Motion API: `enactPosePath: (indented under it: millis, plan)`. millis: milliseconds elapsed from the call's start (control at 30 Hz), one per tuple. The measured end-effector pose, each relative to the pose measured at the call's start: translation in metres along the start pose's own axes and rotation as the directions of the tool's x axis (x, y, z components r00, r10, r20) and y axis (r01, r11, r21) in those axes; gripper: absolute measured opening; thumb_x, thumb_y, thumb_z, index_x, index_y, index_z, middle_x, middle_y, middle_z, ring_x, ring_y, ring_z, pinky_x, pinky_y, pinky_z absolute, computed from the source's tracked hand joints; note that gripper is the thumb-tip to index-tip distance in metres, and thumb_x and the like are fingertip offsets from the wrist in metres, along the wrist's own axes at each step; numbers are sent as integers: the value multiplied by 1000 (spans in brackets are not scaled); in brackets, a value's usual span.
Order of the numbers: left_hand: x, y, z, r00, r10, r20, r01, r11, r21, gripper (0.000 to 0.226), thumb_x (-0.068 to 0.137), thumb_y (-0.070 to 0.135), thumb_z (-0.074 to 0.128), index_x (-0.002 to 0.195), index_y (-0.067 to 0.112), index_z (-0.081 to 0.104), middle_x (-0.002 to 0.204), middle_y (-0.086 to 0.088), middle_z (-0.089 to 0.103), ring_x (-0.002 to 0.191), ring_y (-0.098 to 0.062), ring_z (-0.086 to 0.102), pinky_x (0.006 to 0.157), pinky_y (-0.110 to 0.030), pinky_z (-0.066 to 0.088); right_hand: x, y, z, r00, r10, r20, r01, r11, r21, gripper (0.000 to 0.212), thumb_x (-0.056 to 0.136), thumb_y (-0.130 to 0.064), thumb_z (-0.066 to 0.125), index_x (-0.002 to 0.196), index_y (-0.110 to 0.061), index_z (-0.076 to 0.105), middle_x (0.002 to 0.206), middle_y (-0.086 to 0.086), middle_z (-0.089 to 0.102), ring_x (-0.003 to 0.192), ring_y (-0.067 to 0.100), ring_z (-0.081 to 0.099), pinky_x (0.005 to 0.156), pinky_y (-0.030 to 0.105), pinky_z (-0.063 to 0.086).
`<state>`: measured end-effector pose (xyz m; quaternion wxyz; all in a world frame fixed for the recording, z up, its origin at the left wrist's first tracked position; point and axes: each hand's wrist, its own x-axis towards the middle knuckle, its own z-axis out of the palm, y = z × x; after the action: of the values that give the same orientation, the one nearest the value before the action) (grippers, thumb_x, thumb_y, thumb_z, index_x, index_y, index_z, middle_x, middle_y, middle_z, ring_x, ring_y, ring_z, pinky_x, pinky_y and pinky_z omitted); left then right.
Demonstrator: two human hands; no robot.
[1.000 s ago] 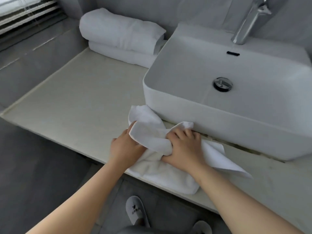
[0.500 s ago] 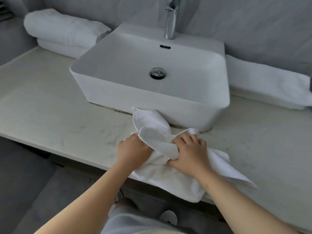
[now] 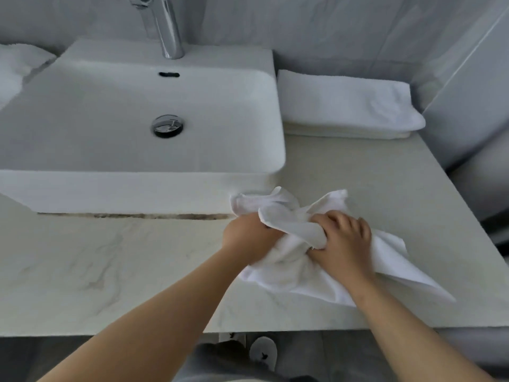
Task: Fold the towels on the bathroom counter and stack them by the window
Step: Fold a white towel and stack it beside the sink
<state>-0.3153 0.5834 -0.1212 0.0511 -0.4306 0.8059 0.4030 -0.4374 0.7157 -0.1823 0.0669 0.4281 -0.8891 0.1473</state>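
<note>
Small white towel [image 3: 286, 268] lies crumpled on the counter [image 3: 110, 271], near-right area, w/ one bunched end just beside the front right corner of the sink [image 3: 137, 191]. Fabric is thin & plain white, no pattern. The middle is gathered into a thick twisted wad, creases fanning out from it. One flat pointed corner runs out to the near right, close to the counter edge. Two rumpled flaps stick up on the far side. Not folded.

Left hand [image 3: 248, 238] grips the wad's left side, fingers curled into the cloth & mostly hidden by it. Right hand [image 3: 344, 244] grips the right side, fingers curled over a roll of fabric, knuckles up. Hands sit close together, cloth bunched btwn them.

Far right by the wall: a folded towel [image 3: 344, 103], thicker terry, flat & neat, just beside the sink. Far left edge: part of another white towel [image 3: 13, 64], cut off by the frame. Chrome tap [image 3: 165, 28] stands behind the basin. Below the counter edge, a pale slipper [image 3: 263, 351] on the floor.
</note>
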Motion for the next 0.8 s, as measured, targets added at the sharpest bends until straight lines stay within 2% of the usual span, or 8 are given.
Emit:
enactPosePath:
  millis: [100,200,300,433,567,667,733,800]
  plan:
    - [19,8,4,998,52,40,-56,992,111,29,95,48,36,92,22,50,81,5,57,68,-12,51,62,-27,37,5,9,2,999,36,-2,-36,999,26,55,49,-49,53,103,-38,48,100,-3,61,92,27,61,97,41,24]
    - [30,9,10,1000,19,9,-20,995,93,33,95,50,33,84,24,51,70,10,50,58,-9,46,54,-26,33,13,16,4,1000,29,13,-29,999,41,55,49,-52,44,102,-39,46,101,-3,61,92,25,61,95,37,26]
    - [36,13,18,1000,-4,-12,5,995,104,27,92,44,40,71,29,46,66,11,50,57,-8,47,53,-26,34,23,28,6,1000,18,1,-18,998,61,52,50,-51,44,100,-37,51,100,-5,60,89,22,60,90,32,28]
    - [40,29,30,999,6,-38,-3,998,66,20,92,46,40,82,30,48,68,12,49,70,-17,52,67,-29,40,37,46,5,1000,25,-1,-25,995,97,49,53,-49,44,100,-39,52,101,-7,60,91,21,58,90,35,35]
    - [45,43,45,994,1,-105,7,998,67,21,93,47,36,92,31,49,75,12,50,73,-15,49,69,-28,36,49,66,3,1000,2,29,-5,991,132,49,54,-48,43,102,-41,51,101,-7,60,92,22,60,90,37,38]
    - [46,58,56,985,-52,-164,51,999,-10,25,92,46,35,76,30,45,70,13,52,63,-9,48,60,-27,34,60,86,-2,997,-34,68,24,989,144,52,56,-49,44,104,-39,57,103,-8,60,96,21,59,91,32,31]
    - [50,71,62,981,-27,-190,28,1000,6,25,91,45,35,73,30,44,67,13,50,59,-4,44,52,-23,29,67,102,-7,995,-59,80,49,991,123,54,57,-51,43,106,-37,60,103,-8,60,97,23,60,88,35,35]
    - [57,82,65,981,-10,-193,8,1000,-9,26,91,46,35,75,30,49,67,13,51,60,-4,45,52,-23,29,74,113,-13,991,-71,116,61,994,92,57,59,-55,40,109,-36,60,107,-7,59,100,24,58,85,38,38]
